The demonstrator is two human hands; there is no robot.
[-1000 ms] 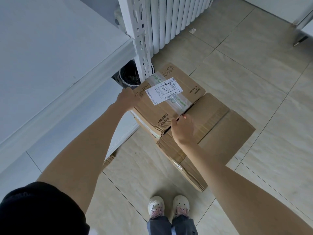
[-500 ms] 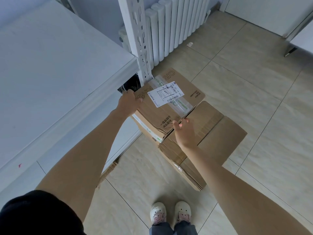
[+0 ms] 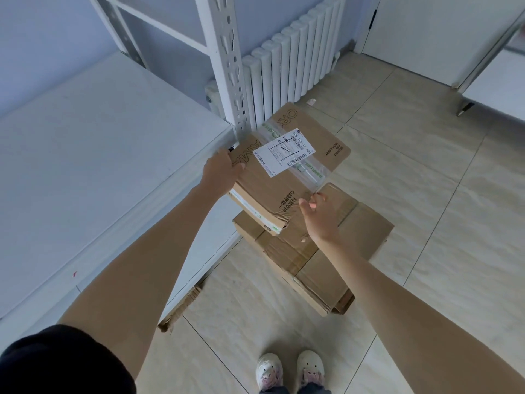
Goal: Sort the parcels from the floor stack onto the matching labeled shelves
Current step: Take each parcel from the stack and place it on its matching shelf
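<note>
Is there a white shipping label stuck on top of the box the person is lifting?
Yes, a white label with a barcode sits on the top face of the box held by both hands, left hand and right hand.

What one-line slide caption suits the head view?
Both hands, left and right, lift a labeled parcel off the floor stack beside the white shelf.

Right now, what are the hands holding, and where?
Both hold the top box: the left hand grips its left edge, the right hand its near edge.
</note>
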